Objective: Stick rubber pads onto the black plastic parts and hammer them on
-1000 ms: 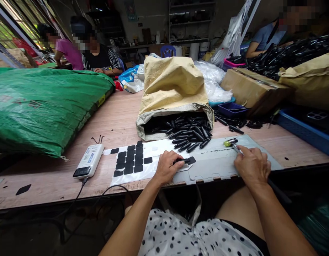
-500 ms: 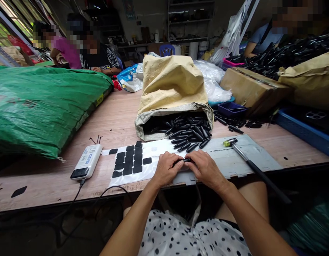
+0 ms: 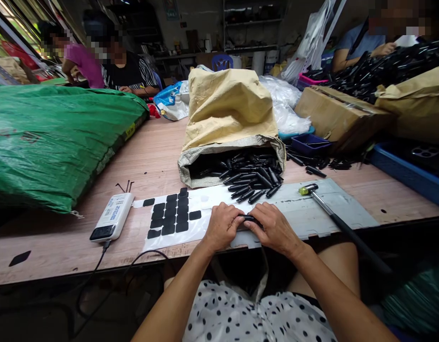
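Observation:
My left hand (image 3: 222, 226) and my right hand (image 3: 274, 229) meet over the grey metal plate (image 3: 333, 209) at the table's near edge. Both are closed on one small black plastic piece (image 3: 248, 218) held between their fingertips. Just left of them lies a white sheet (image 3: 205, 199) with several black adhesive pads (image 3: 171, 218). Beyond my hands a tan paper sack (image 3: 228, 114) lies open, spilling black plastic pieces (image 3: 251, 178). A small hammer (image 3: 335, 219) with a yellow-green head rests on the plate to the right, untouched.
A white power bank (image 3: 111, 216) with a cable sits left of the sheet. A big green sack (image 3: 55, 137) fills the left side. Cardboard box (image 3: 338, 116), blue trays (image 3: 404, 175) and more black parts lie right. Other people sit at the far side.
My right hand let go of the hammer, which now lies on the plate, and moved left to join my left hand on the black piece.

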`<state>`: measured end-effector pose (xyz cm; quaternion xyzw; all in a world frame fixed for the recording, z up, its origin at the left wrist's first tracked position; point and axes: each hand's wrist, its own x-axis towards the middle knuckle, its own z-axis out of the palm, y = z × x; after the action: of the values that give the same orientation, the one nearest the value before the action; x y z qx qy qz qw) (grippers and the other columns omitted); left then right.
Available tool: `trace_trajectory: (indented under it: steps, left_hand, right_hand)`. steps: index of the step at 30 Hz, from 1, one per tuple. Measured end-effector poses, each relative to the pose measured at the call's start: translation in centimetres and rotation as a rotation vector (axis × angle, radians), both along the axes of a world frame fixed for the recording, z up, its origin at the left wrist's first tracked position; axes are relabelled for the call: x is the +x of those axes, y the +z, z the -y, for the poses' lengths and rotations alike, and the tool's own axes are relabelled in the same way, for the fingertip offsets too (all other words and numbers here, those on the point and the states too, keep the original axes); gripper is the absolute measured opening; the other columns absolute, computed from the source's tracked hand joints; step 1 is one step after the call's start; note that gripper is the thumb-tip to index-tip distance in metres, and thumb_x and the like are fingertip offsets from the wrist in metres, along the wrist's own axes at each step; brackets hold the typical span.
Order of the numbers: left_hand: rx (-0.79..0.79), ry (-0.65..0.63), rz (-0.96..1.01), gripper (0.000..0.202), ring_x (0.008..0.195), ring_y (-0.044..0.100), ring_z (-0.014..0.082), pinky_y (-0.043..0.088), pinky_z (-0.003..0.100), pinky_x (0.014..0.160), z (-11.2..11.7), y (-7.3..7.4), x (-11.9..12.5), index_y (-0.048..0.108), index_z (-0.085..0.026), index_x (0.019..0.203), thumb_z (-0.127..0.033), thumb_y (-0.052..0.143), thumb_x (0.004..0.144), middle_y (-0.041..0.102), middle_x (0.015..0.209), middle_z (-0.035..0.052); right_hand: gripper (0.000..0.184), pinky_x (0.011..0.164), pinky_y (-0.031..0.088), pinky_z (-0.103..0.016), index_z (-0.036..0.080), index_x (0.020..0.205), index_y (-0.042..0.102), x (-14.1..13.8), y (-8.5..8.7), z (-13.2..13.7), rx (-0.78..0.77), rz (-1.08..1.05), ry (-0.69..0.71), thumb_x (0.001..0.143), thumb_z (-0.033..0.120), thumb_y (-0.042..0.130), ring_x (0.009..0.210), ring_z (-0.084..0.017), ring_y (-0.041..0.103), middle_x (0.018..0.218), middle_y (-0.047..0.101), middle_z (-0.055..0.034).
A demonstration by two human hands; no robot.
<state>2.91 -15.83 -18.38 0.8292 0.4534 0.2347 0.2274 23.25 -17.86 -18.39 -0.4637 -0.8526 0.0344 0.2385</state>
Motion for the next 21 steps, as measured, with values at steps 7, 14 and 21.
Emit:
trace_trajectory:
  steps: [7, 14, 21]
  left_hand:
    - [-0.02, 0.011, -0.027, 0.019, 0.094, 0.054, 0.0227, 0.037, 0.039, 0.084, -0.2, -0.2, -0.1, 0.068, -0.021, 0.094, -0.024, 0.049, 0.098, 0.068, 0.091, 0.0037]
    - [-0.087, 0.036, 0.012, 0.025, 0.091, 0.053, 0.0208, 0.035, 0.038, 0.084, -0.4, 0.1, -0.1, 0.064, -0.021, 0.085, -0.028, 0.046, 0.1, 0.067, 0.086, 0.0016]
    - [-0.117, 0.02, 0.043, 0.038, 0.084, 0.049, 0.0192, 0.032, 0.037, 0.08, -0.3, 0.5, -0.1, 0.05, -0.019, 0.068, -0.033, 0.04, 0.102, 0.06, 0.076, 0.0004]
  right_hand:
    - [0.028, 0.073, 0.03, -0.034, 0.019, 0.072, 0.054, -1.1, -0.5, -0.2, 0.08, -0.066, 0.012, 0.099, 0.028, 0.055, 0.077, -0.019, 0.045, 0.075, 0.057, -0.0034]
    - [0.03, 0.073, 0.031, -0.035, 0.02, 0.074, 0.054, -1.5, -0.8, 0.0, 0.099, -0.036, -0.056, 0.1, 0.034, 0.054, 0.077, -0.02, 0.046, 0.075, 0.058, -0.0038]
    - [0.026, 0.074, 0.034, -0.034, 0.019, 0.083, 0.058, -1.3, 0.1, 0.5, 0.135, 0.014, -0.052, 0.1, 0.038, 0.054, 0.081, -0.021, 0.046, 0.082, 0.056, -0.0055]
